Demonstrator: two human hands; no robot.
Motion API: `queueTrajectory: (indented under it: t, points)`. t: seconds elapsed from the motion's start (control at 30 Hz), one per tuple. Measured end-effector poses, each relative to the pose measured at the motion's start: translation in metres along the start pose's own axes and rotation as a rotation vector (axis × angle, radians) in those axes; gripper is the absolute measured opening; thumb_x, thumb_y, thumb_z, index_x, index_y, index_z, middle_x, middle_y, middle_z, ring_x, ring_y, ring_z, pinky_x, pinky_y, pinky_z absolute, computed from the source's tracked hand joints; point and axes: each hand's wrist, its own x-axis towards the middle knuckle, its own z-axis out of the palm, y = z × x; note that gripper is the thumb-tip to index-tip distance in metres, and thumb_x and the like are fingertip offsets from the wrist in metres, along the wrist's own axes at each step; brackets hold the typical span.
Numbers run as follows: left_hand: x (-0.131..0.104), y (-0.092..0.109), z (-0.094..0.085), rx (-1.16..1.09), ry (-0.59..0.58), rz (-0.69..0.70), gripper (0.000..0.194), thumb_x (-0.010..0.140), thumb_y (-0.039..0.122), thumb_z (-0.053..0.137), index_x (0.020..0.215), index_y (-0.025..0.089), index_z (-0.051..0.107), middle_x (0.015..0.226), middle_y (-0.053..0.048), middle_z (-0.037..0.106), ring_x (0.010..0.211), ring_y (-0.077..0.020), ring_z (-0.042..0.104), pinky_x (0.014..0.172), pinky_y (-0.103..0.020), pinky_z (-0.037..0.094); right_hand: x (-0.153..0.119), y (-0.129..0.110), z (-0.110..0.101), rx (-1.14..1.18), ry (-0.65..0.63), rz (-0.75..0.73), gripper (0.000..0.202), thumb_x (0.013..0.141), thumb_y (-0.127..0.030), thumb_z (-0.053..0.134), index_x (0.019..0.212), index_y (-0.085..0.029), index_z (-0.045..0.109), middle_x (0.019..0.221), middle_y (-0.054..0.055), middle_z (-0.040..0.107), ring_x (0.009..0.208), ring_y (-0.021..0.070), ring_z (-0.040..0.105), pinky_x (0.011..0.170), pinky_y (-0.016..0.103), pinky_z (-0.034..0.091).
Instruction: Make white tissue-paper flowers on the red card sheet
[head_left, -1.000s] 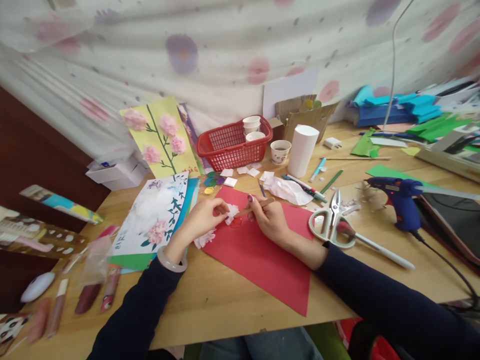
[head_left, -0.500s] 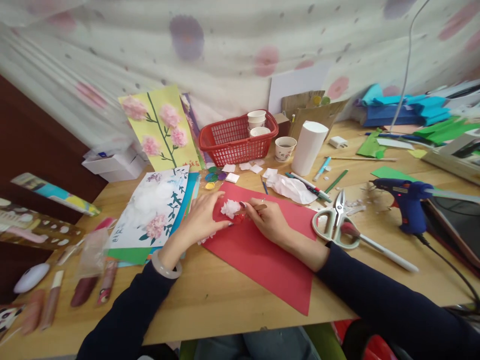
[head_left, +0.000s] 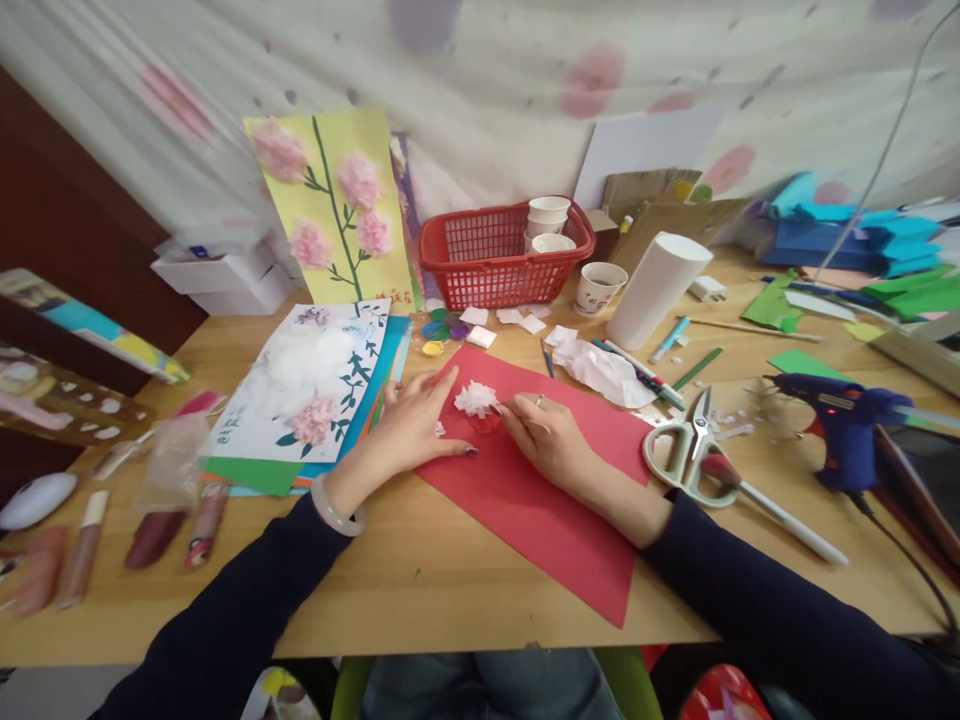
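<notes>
A ruffled white-pink paper flower (head_left: 475, 400) lies on the upper part of a red sheet of paper (head_left: 555, 510). To its left, my left hand (head_left: 409, 425) rests with thumb and fingers spread apart, holding nothing. My right hand (head_left: 551, 435) is closed in a pinch at the flower's right edge. Whatever those fingertips hold is hidden or too small to name. Just below the flower shows a small bright red patch. A bit of pale ruffled paper (head_left: 439, 429) peeks out beside my left hand.
Scissors (head_left: 697, 440), a brush (head_left: 787, 520) and a blue glue gun (head_left: 840, 410) lie to the right. Behind stand a red basket (head_left: 499, 285), a paper cup (head_left: 600, 290) and a white roll (head_left: 658, 290). Flower pictures (head_left: 259, 400) and a crumpled tissue (head_left: 600, 372) are also there.
The head view has shifted slightly. My left hand has opened wider and drawn back from the flower. My right hand remains pinched at the flower's right edge.
</notes>
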Motion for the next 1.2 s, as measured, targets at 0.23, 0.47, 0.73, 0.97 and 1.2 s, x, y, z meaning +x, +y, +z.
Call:
queueTrajectory:
  t: [0.23,0.47,0.73,0.97,1.2]
  points:
    - [-0.001,0.005,-0.003,0.007,-0.026,-0.054,0.097,0.07,0.055,0.077,0.15,0.022,0.032,0.153,-0.02,0.04,0.141,-0.0408,0.032,0.11,-0.067,0.015,0.001,-0.001,-0.003,0.078,0.026,0.122,0.047,0.099,-0.052,0.035,0.071,-0.022,0.058,0.063,0.005,0.064,0.056,0.0163,0.057,0.057,0.027,0.041]
    - [-0.001,0.003,-0.002,0.014,0.0,-0.04,0.097,0.069,0.057,0.076,0.149,0.022,0.034,0.152,-0.019,0.042,0.14,-0.0417,0.034,0.111,-0.065,0.016,-0.002,-0.004,-0.009,0.166,0.199,0.272,0.053,0.099,-0.054,0.034,0.075,-0.021,0.067,0.059,0.004,0.066,0.051,0.0152,0.06,0.051,0.025,0.043]
    - [-0.003,0.002,-0.001,0.057,-0.009,-0.04,0.095,0.072,0.062,0.073,0.149,0.022,0.034,0.153,-0.019,0.042,0.141,-0.0391,0.033,0.111,-0.063,0.018,-0.004,-0.007,-0.006,0.167,0.195,0.174,0.053,0.1,-0.052,0.035,0.071,-0.02,0.065,0.056,0.003,0.065,0.049,0.0135,0.06,0.05,0.023,0.043]
    - [-0.003,-0.001,0.002,0.082,0.009,-0.022,0.094,0.073,0.065,0.07,0.15,0.025,0.033,0.153,-0.015,0.043,0.14,-0.0382,0.036,0.112,-0.061,0.019,-0.002,0.001,-0.003,0.026,0.168,0.079,0.052,0.102,-0.049,0.033,0.066,-0.021,0.058,0.057,0.003,0.063,0.05,0.0137,0.059,0.05,0.024,0.04]
    - [-0.003,0.001,0.0,0.065,-0.006,-0.028,0.094,0.073,0.063,0.072,0.15,0.025,0.034,0.154,-0.016,0.042,0.14,-0.0382,0.035,0.112,-0.061,0.018,-0.002,0.0,0.0,-0.068,0.074,0.017,0.05,0.103,-0.047,0.029,0.067,-0.021,0.053,0.057,0.003,0.06,0.05,0.0134,0.054,0.052,0.024,0.037]
